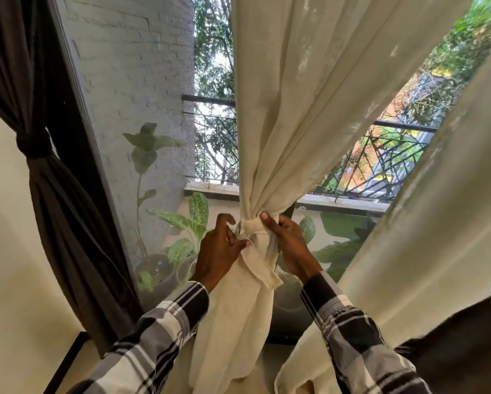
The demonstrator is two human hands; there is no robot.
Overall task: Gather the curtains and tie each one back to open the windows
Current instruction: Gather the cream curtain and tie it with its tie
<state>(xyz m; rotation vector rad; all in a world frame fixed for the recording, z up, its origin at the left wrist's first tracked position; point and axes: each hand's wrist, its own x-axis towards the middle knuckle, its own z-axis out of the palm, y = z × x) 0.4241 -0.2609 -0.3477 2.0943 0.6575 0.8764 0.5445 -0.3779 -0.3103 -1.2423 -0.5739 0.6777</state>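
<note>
Head view: left hand (220,245), right hand (288,243) partly cover cream curtain (295,109) knot.

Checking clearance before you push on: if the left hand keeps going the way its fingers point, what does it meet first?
Probably the knot in the cream curtain: the left hand points up and right, its fingers already pinching a fabric edge beside it. Depth is unclear.

Two hands, left hand (218,248) and right hand (288,245), at lower centre. Three curtains: one dark curtain (62,194) at left, knotted; two cream, the centre curtain (295,95) and the right curtain (437,223). Two plaid sleeves (159,331) below.
</note>
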